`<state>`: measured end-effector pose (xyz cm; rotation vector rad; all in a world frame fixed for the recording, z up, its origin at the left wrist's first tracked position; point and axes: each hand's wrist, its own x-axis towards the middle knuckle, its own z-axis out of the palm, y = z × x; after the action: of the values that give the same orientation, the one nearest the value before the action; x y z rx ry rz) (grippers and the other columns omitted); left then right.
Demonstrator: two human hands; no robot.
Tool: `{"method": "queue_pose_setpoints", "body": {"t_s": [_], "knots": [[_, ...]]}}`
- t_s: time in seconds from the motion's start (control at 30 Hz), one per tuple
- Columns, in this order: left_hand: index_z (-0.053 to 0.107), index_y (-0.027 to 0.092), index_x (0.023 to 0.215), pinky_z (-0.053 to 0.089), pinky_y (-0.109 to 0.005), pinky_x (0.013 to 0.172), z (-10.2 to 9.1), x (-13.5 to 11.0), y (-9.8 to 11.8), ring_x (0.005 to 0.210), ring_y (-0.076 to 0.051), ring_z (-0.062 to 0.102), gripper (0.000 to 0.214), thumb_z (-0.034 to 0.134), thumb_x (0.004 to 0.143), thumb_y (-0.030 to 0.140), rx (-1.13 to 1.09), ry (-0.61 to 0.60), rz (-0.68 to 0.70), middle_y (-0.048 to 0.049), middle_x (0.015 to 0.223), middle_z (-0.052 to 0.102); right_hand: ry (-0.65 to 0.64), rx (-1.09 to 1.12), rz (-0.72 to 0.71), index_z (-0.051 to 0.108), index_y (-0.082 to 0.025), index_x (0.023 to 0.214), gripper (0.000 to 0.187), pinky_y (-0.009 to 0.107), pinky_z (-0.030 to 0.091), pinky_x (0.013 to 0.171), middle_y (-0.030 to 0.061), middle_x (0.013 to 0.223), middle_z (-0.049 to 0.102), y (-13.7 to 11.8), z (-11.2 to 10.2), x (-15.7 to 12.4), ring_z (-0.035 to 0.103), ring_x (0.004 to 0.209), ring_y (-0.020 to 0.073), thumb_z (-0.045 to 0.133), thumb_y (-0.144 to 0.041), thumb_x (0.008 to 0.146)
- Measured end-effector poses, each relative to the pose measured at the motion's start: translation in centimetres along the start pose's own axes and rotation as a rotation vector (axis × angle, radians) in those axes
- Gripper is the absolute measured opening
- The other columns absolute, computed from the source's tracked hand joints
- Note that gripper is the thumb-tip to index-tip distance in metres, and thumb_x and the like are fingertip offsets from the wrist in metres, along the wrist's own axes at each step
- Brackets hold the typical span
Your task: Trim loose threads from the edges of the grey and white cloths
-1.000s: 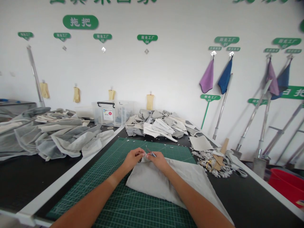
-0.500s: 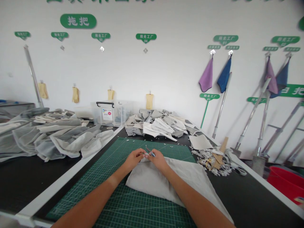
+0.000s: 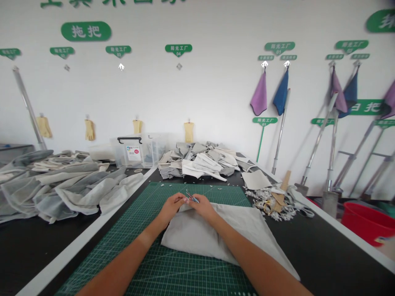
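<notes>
A black surface [image 3: 321, 242] carries a green gridded mat [image 3: 191, 275], and a grey cloth [image 3: 247, 224] lies across the mat's right part, running off its near right edge. At the cloth's far left end, the left hand [image 3: 171, 209] has its fingers pinched on the fabric; the right hand [image 3: 203, 209] has its fingers closed around a small pointed tool [image 3: 194, 198]. Beyond the mat sits a heap of scraps [image 3: 203, 162], with a clear box [image 3: 120, 154] to its left; shreds [image 3: 285, 214] lie right. On the far white wall [image 3: 216, 90] hang yellow gloves [image 3: 189, 132] and a purple rag [image 3: 259, 98]. A red bucket [image 3: 364, 222] stands right.
</notes>
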<state>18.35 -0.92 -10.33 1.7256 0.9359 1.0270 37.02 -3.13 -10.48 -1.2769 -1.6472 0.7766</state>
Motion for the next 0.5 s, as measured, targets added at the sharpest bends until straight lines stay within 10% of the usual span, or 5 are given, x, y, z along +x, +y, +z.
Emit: {"method": "queue_pose_setpoints", "body": {"t_s": [0.27,0.5], "knots": [[0.074,0.015,0.094,0.045,-0.030,0.090,1.8,1.8,0.7,0.098,-0.022,0.064,0.035,0.065,0.082,0.047,-0.063,0.064,0.013,-0.0068,0.099,0.074,0.213,0.058,0.082,0.069,-0.017,0.084,0.030,0.023,0.036,0.063,0.0006,0.074,0.065,0.9,-0.3,0.2,0.055,0.069,0.0148,0.068,-0.047,0.079],[0.074,0.016,0.096,0.045,-0.031,0.089,2.8,2.2,0.3,0.098,-0.022,0.064,0.036,0.064,0.086,0.049,-0.122,0.038,0.028,-0.0073,0.100,0.074,0.305,0.007,0.085,0.064,-0.018,0.080,0.027,0.025,0.037,0.066,0.0020,0.078,0.067,1.5,-0.3,0.4,0.057,0.074,0.0167,0.066,-0.046,0.079]]}}
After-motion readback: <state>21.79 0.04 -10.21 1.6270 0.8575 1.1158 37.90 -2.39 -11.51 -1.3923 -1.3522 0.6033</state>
